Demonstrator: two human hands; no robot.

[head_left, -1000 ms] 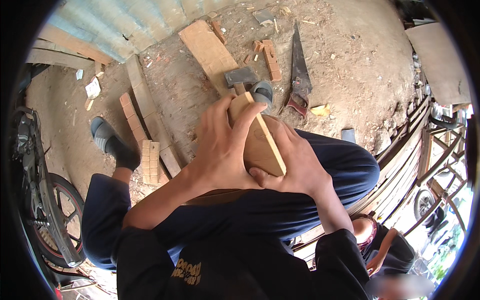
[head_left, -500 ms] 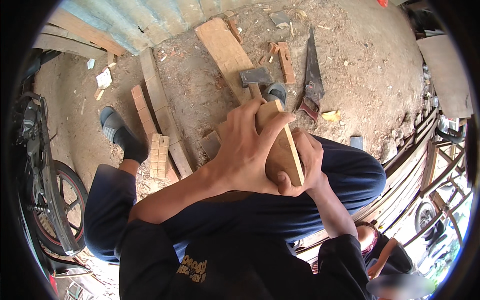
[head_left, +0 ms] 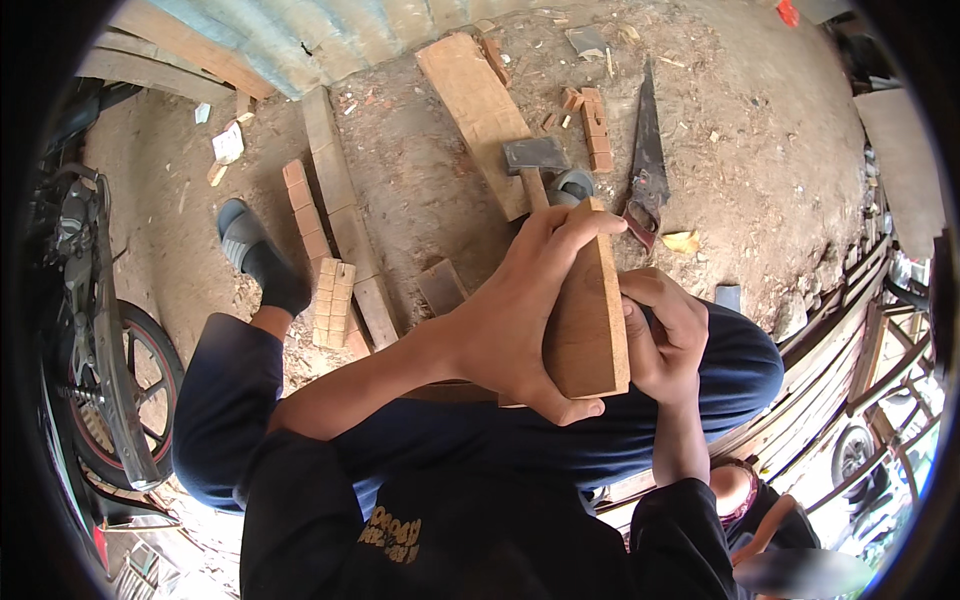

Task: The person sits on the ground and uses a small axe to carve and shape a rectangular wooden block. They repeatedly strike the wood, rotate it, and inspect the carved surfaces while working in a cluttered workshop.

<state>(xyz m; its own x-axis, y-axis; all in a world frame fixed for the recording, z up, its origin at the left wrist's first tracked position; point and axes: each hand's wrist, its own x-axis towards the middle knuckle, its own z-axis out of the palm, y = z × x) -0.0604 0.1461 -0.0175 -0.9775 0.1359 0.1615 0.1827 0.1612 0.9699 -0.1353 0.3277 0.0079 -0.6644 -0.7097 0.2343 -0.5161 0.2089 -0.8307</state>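
Note:
My left hand (head_left: 505,325) is wrapped round a thick wooden block (head_left: 585,335), thumb at its near end and fingers over its far end. Beside the block's right face is my right hand (head_left: 665,335), its fingers curled and thumb pressed in; whatever it may hold is hidden. Past my left hand, a tool with a dark, flat metal head (head_left: 535,154) has a wooden handle that disappears behind the hand. A broad wooden plank (head_left: 470,95) lies beneath and beyond that head.
A handsaw (head_left: 648,150) lies on the dirt ground at right. Scored wooden strips (head_left: 595,130), a grooved block (head_left: 333,300) and a long board (head_left: 345,215) lie around my feet. A motorcycle (head_left: 110,330) stands at left; another person (head_left: 765,515) sits at lower right.
The block has turned more upright and shifted right in my left hand. My right hand has drawn away from its near end to beside its right face. The whole view has shifted slightly.

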